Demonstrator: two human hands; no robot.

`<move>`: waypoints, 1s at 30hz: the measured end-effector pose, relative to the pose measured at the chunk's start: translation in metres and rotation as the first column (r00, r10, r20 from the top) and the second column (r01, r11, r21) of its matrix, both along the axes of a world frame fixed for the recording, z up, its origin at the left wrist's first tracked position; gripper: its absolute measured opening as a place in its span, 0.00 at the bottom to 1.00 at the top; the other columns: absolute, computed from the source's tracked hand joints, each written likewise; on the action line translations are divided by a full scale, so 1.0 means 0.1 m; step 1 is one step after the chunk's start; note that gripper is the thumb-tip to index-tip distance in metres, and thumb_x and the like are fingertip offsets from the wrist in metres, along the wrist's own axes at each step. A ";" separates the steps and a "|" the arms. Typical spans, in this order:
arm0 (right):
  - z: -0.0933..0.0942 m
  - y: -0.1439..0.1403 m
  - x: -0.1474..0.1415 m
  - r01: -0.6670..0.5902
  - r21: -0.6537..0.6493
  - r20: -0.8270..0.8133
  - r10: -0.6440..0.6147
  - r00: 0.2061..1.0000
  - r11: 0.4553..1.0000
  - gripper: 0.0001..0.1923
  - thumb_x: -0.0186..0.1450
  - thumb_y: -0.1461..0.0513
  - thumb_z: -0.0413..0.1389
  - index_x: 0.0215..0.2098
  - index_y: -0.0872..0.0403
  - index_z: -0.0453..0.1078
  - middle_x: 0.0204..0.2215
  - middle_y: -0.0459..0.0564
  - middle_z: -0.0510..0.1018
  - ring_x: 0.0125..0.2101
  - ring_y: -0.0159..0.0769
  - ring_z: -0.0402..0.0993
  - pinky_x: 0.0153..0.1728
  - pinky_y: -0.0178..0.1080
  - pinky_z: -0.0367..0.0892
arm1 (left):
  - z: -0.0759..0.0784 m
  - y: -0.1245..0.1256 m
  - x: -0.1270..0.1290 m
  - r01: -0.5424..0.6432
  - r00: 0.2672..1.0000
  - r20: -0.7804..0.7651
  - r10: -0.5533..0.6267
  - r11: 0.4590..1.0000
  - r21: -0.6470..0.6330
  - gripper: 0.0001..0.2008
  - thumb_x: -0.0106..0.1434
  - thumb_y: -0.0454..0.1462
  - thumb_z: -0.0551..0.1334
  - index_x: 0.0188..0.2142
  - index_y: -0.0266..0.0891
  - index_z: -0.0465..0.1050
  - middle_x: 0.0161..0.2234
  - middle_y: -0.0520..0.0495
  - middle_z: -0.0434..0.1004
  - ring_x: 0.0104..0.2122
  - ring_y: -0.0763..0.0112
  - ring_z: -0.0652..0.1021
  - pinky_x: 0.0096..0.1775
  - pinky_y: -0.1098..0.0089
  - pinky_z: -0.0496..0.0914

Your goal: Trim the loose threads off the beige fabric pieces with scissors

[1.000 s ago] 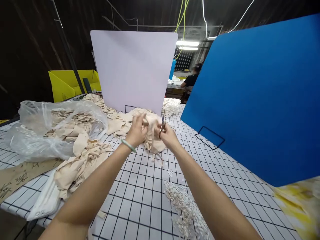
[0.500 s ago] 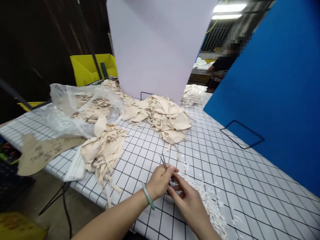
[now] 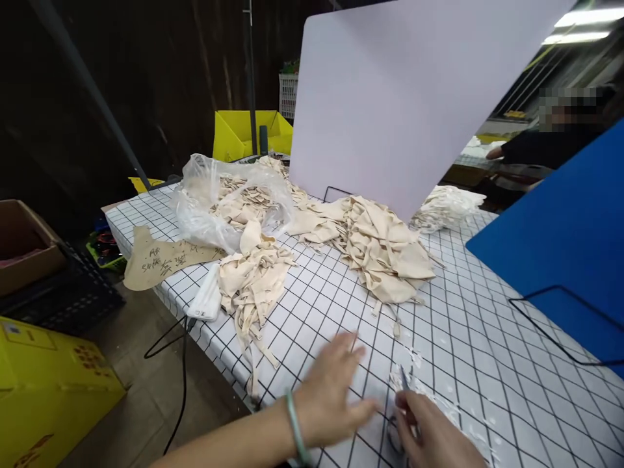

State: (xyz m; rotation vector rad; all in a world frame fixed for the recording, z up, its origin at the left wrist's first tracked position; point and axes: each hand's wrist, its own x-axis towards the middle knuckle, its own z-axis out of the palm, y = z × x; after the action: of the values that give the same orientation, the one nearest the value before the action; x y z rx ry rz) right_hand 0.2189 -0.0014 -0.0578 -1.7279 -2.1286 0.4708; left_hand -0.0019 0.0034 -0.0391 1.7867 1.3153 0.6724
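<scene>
My left hand (image 3: pixel 334 390), with a green bangle on the wrist, hovers blurred and spread flat over the grid-patterned table (image 3: pixel 468 338) near its front edge, holding nothing. My right hand (image 3: pixel 431 434) is closed around small scissors (image 3: pixel 405 382), whose tip points up beside a scatter of white fabric trimmings (image 3: pixel 414 374). A heap of beige fabric pieces (image 3: pixel 385 250) lies beyond my hands at mid-table. A second, smaller beige pile (image 3: pixel 253 279) sits to the left, with strips hanging over the table's edge.
A clear plastic bag (image 3: pixel 219 201) of beige pieces and a brown paper pattern (image 3: pixel 156 260) lie at the left. A white board (image 3: pixel 404 97) and a blue board (image 3: pixel 565 240) stand behind. Yellow bins (image 3: pixel 43 390) and a cardboard box (image 3: pixel 24 244) sit on the floor. Another person works far right.
Both hands left the beige heap and came down to the table's front edge by the white trimmings. My left hand let go and spread open. The view swung left.
</scene>
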 end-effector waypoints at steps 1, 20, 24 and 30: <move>0.12 0.16 -0.16 -0.078 0.019 0.007 0.078 0.997 0.997 0.12 0.69 0.54 0.47 0.34 0.47 0.69 0.31 0.49 0.80 0.27 0.39 0.77 0.21 0.37 0.67 | 0.01 0.03 -0.24 -0.115 0.979 -0.155 0.131 0.988 0.107 0.37 0.66 0.45 0.62 0.71 0.41 0.53 0.73 0.39 0.42 0.72 0.47 0.46 0.68 0.40 0.47; 0.05 1.80 -2.50 -0.365 -0.038 -0.041 0.364 0.931 0.930 0.11 0.61 0.68 0.54 0.41 0.52 0.72 0.44 0.54 0.72 0.46 0.44 0.70 0.44 0.41 0.64 | -0.26 0.35 -1.20 -0.378 0.633 -0.593 0.498 0.867 0.325 0.47 0.55 0.29 0.61 0.72 0.46 0.47 0.74 0.38 0.36 0.72 0.40 0.46 0.63 0.34 0.52; 0.09 1.18 -1.78 -0.368 -0.121 -0.112 0.356 0.928 0.922 0.07 0.61 0.65 0.56 0.39 0.52 0.69 0.37 0.48 0.73 0.38 0.37 0.72 0.39 0.37 0.66 | -0.24 0.44 -1.18 -0.238 0.695 -0.584 0.419 0.901 0.364 0.34 0.62 0.25 0.55 0.67 0.43 0.62 0.65 0.36 0.62 0.62 0.53 0.68 0.59 0.53 0.68; 0.27 0.65 -1.00 -0.304 -0.134 -0.332 0.247 0.910 0.943 0.14 0.68 0.51 0.55 0.46 0.50 0.71 0.42 0.51 0.77 0.39 0.39 0.74 0.38 0.40 0.69 | 0.00 0.45 -1.33 -0.233 0.636 -0.655 0.407 0.911 0.339 0.30 0.62 0.24 0.52 0.63 0.38 0.67 0.63 0.33 0.67 0.63 0.41 0.65 0.57 0.41 0.64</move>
State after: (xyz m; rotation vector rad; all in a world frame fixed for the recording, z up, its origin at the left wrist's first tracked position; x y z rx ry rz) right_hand 0.1194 0.0637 -0.0311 -1.3277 -2.1530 0.9785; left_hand -0.1346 0.0487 -0.0388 2.1223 2.2114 0.2911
